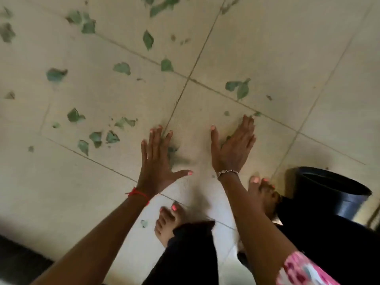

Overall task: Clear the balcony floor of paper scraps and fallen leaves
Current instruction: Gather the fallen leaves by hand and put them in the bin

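the left hand [158,161] and right hand [234,149] hovered flat over the tiled floor [267,48], fingers straight and spread, each grip empty. green leaves [148,39] lay scattered beyond and leftward. a blurred green smear [174,156] between the hands was perhaps another leaf. a black bin [333,192] sat right, partly hidden.

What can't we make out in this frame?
Head view:
- Leaves beside the left hand: smeared by motion blur, count unclear.
- Leaf under the right hand: mostly hidden by the palm.
- Bin: inside too dark; near side hidden by a leg.
- Paper scraps: none distinguishable on the pale floor.
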Available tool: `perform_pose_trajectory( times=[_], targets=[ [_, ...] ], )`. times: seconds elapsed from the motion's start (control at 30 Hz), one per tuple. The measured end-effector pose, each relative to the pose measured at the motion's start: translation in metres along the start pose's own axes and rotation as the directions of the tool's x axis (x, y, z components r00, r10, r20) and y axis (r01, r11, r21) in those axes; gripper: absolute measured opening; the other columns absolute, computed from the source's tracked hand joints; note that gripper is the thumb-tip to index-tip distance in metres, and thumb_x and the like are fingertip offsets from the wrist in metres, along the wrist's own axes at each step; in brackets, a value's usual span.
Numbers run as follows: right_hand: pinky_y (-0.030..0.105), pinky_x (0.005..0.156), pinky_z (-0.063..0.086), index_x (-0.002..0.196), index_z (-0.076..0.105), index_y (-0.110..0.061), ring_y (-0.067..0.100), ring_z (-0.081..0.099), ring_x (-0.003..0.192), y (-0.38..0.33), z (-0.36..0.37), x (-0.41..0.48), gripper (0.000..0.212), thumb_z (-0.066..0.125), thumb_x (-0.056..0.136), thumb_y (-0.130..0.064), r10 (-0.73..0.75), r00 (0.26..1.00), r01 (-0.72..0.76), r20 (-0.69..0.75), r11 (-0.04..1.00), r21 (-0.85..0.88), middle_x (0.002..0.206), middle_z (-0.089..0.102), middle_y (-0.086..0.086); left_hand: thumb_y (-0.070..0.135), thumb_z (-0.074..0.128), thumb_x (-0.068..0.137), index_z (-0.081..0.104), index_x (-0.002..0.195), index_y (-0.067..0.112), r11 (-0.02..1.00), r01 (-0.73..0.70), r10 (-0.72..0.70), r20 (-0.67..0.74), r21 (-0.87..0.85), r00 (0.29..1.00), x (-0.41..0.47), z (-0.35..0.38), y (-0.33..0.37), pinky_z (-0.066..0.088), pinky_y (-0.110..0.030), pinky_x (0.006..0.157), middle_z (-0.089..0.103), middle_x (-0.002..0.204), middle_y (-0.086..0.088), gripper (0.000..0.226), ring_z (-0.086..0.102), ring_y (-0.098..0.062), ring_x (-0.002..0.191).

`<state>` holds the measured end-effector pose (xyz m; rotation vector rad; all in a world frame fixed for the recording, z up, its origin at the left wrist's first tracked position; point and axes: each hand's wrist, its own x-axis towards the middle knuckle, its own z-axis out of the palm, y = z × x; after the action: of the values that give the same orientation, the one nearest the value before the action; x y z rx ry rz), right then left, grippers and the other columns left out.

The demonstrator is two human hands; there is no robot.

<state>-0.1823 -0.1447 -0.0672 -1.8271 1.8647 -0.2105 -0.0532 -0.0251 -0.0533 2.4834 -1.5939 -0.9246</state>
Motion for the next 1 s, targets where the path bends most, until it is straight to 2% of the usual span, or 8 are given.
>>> perform_pose_trajectory(
  times=[0.13,0.23,0.37,0.5,0.63,0.73,0.87,1.0],
  targets=[
    [0.039,0.117,0.004,0.143,0.026,0.000,0.028,0.017,0.143,0.007,0.042,0.008,0.080,0.040,0.088,-0.057,-0.137,0.971,0.111,-0.195,0.984,-0.140,0.152,0.025,0.017,0.084,0.030,0.076,0.017,0.146,0.011,0.995,0.032,-0.016,-0.162,0.100,0.987,-0.001,0.050,-0.011,0.004,-0.056,0.114,0.018,0.154,-0.021,0.101,0.007,-0.027,0.146],
    [0.035,0.117,0.003,0.145,0.023,-0.001,0.028,0.016,0.143,-0.008,0.058,0.018,0.076,0.038,0.091,-0.053,-0.217,0.953,0.188,-0.213,0.971,-0.150,0.153,0.022,0.017,0.076,0.024,0.085,0.013,0.148,0.012,0.993,0.102,-0.077,-0.314,0.062,0.946,0.011,0.054,-0.012,0.001,-0.052,0.116,0.018,0.155,-0.018,0.090,0.004,-0.020,0.146],
    [0.039,0.116,0.003,0.147,0.018,-0.006,0.028,0.012,0.144,-0.028,0.059,0.045,0.075,0.040,0.092,-0.052,-0.298,0.926,0.268,-0.231,0.951,-0.153,0.154,0.017,0.017,0.070,0.023,0.089,0.010,0.148,0.012,0.990,0.140,-0.123,-0.421,0.010,0.899,0.068,0.029,-0.010,0.002,-0.052,0.115,0.018,0.156,-0.014,0.084,0.011,-0.024,0.145],
    [0.042,0.116,-0.002,0.149,0.012,-0.014,0.027,0.003,0.145,-0.036,0.053,0.087,0.075,0.035,0.092,-0.057,-0.261,0.938,0.221,-0.227,0.957,-0.187,0.157,0.007,0.014,0.066,0.025,0.091,0.016,0.149,0.011,0.997,0.058,-0.031,-0.466,0.044,0.884,0.131,0.003,-0.007,0.004,-0.052,0.114,0.018,0.157,-0.013,0.081,0.014,-0.024,0.145],
    [0.035,0.118,-0.002,0.149,0.015,-0.011,0.019,0.004,0.146,-0.047,0.062,0.102,0.064,0.026,0.097,-0.047,-0.375,0.916,0.345,-0.144,0.919,-0.192,0.157,0.010,0.009,0.063,0.023,0.093,0.017,0.150,0.012,0.993,-0.069,0.107,-0.445,0.100,0.889,0.155,-0.005,-0.009,0.002,-0.050,0.116,0.016,0.158,-0.009,0.077,0.012,-0.020,0.146],
    [0.030,0.119,0.008,0.145,0.027,-0.009,0.011,0.014,0.143,-0.055,0.065,0.101,0.050,0.028,0.100,-0.029,-0.456,0.879,0.459,-0.137,0.888,-0.015,0.153,0.026,0.006,0.060,0.022,0.094,0.020,0.150,0.013,0.990,-0.124,0.140,-0.458,0.065,0.878,0.159,-0.007,-0.011,-0.003,-0.046,0.117,0.017,0.158,-0.006,0.073,0.011,-0.016,0.146],
    [0.043,0.108,0.038,0.134,0.048,-0.009,0.013,0.038,0.134,-0.060,0.049,0.093,0.043,0.037,0.097,-0.027,-0.449,0.874,0.485,-0.186,0.783,0.390,0.141,0.046,0.003,0.055,0.025,0.094,0.023,0.149,0.016,0.985,-0.170,0.139,-0.482,-0.021,0.865,0.156,-0.008,-0.013,-0.008,-0.039,0.116,0.019,0.158,-0.003,0.067,0.011,-0.013,0.146],
    [0.046,0.111,0.032,0.130,0.050,-0.019,0.018,0.031,0.139,-0.030,0.025,0.097,0.043,0.036,0.093,-0.037,-0.288,0.874,0.425,-0.392,0.845,0.326,0.146,0.039,0.003,0.054,0.025,0.095,0.024,0.147,0.013,0.970,-0.224,0.145,-0.507,-0.097,0.850,0.157,-0.009,-0.014,-0.001,-0.037,0.118,0.020,0.157,-0.004,0.067,0.010,-0.013,0.146]
  ],
)
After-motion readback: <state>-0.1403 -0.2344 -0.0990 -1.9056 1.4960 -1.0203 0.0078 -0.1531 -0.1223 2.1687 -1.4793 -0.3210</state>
